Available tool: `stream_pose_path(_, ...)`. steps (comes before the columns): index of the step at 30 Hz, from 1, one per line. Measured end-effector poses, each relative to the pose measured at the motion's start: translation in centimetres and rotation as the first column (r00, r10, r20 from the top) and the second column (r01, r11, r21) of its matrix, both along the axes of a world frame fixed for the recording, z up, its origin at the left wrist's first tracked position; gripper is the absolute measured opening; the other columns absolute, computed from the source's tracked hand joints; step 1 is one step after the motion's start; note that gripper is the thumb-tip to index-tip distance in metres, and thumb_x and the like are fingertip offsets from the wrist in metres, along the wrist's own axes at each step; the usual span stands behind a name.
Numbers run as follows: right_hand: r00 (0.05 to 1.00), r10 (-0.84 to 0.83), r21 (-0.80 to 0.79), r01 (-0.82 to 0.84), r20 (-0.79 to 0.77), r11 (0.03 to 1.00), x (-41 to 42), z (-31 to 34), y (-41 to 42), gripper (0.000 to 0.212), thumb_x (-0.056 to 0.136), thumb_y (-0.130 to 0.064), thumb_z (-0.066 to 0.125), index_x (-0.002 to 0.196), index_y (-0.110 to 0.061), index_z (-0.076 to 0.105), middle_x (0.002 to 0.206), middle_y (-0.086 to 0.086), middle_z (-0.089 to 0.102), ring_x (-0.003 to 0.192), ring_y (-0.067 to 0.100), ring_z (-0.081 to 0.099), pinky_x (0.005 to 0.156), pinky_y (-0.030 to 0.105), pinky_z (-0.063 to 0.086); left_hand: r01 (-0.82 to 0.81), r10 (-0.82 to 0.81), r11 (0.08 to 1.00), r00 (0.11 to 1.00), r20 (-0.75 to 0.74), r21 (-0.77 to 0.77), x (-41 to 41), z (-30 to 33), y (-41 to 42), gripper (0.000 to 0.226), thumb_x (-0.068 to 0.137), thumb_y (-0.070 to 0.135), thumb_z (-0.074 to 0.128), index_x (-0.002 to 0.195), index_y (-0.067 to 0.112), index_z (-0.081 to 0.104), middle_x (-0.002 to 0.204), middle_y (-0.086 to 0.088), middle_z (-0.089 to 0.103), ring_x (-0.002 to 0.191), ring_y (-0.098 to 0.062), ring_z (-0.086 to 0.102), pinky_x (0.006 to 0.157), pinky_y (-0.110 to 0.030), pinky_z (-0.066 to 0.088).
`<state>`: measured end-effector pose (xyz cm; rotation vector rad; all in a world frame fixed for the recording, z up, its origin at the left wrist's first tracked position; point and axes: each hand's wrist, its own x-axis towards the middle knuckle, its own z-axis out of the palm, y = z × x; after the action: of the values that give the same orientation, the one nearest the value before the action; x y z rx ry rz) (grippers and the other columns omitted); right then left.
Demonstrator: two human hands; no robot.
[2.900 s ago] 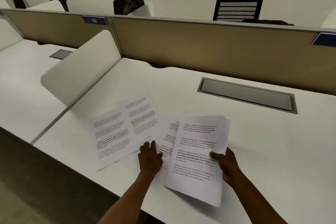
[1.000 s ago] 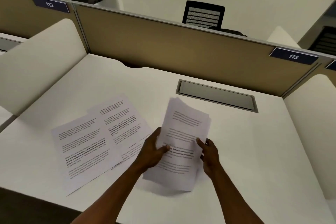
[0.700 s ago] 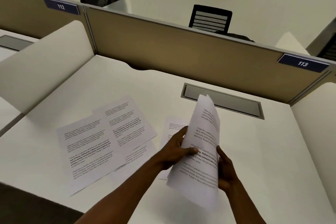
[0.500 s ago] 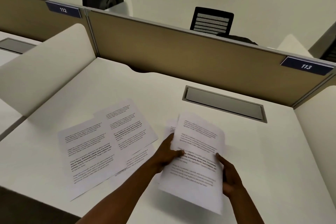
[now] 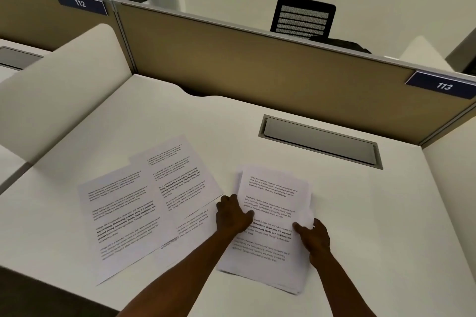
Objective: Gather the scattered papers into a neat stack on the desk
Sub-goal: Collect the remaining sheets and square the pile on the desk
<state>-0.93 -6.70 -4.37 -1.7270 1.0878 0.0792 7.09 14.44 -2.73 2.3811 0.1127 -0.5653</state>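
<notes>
A stack of printed papers (image 5: 273,203) lies flat on the white desk (image 5: 373,213), its edges slightly fanned. My left hand (image 5: 231,213) grips the stack's left edge and my right hand (image 5: 313,238) grips its right edge. To the left, loose printed sheets lie spread and overlapping: a large near sheet (image 5: 121,221), a farther sheet (image 5: 177,177) and a third sheet (image 5: 190,229) partly under them and under my left forearm.
A grey cable hatch (image 5: 319,140) is set into the desk behind the stack. A tan partition (image 5: 244,64) with labels 112 and 113 closes the back. White side dividers (image 5: 64,85) stand left and right. The desk's front edge runs near my forearms.
The stack was lifted and tipped upright between both hands, then lowered; it now lies flat on the desk. The loose sheets on the left have not moved.
</notes>
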Motion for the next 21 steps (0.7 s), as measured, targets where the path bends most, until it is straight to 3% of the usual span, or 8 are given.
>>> stream_pose_path(4, 0.998, -0.005, -0.157, -0.004, -0.055, 0.988, 0.4, 0.4, 1.1, 0.073, 0.084, -0.029, 0.076, 0.146, -0.006, 0.042, 0.144, 0.020, 0.052, 0.132, 0.040, 0.048, 0.111, 0.050, 0.041, -0.028, 0.029, 0.999, 0.999, -0.027, 0.022, 0.4, -0.1, -1.0, 0.072, 0.085, 0.050, 0.067, 0.139, 0.011, 0.039, 0.138, -0.013, 0.049, 0.130, -0.031, 0.043, 0.104, -0.042, 0.044)
stream_pose_path(9, 0.997, 0.068, -0.307, -0.079, -0.045, 0.948, 0.7, 1.3, 2.2, 0.073, 0.086, -0.032, 0.073, 0.145, -0.004, 0.040, 0.147, 0.021, 0.044, 0.136, 0.041, 0.040, 0.110, 0.052, 0.037, -0.157, 0.141, 0.976, 0.984, -0.113, -0.148, 1.0, 0.0, -1.2, 0.077, 0.083, 0.040, 0.073, 0.142, 0.008, 0.036, 0.138, -0.015, 0.056, 0.130, -0.033, 0.051, 0.107, -0.047, 0.047)
stream_pose_path(14, 0.977, 0.166, -0.386, -0.205, -0.133, 0.899, 0.5, 1.7, 1.9, 0.072, 0.090, -0.036, 0.066, 0.145, -0.003, 0.035, 0.144, 0.022, 0.049, 0.132, 0.041, 0.046, 0.108, 0.050, 0.041, -0.165, 0.150, 0.973, 0.983, -0.103, -0.159, 0.4, 0.1, -1.5, 0.076, 0.083, 0.036, 0.075, 0.142, 0.009, 0.037, 0.136, -0.013, 0.054, 0.127, -0.029, 0.053, 0.105, -0.039, 0.048)
stream_pose_path(21, 0.990, 0.119, -0.234, -0.134, -0.077, 0.963, 0.1, 2.4, -0.2, 0.064, 0.091, -0.031, 0.066, 0.142, -0.009, 0.036, 0.136, 0.020, 0.054, 0.122, 0.041, 0.053, 0.103, 0.051, 0.045, -0.173, 0.152, 0.962, 0.982, -0.112, -0.210, -1.0, 0.2, -2.6, 0.073, 0.081, 0.035, 0.076, 0.139, 0.012, 0.038, 0.131, -0.012, 0.046, 0.118, -0.027, 0.054, 0.095, -0.032, 0.049)
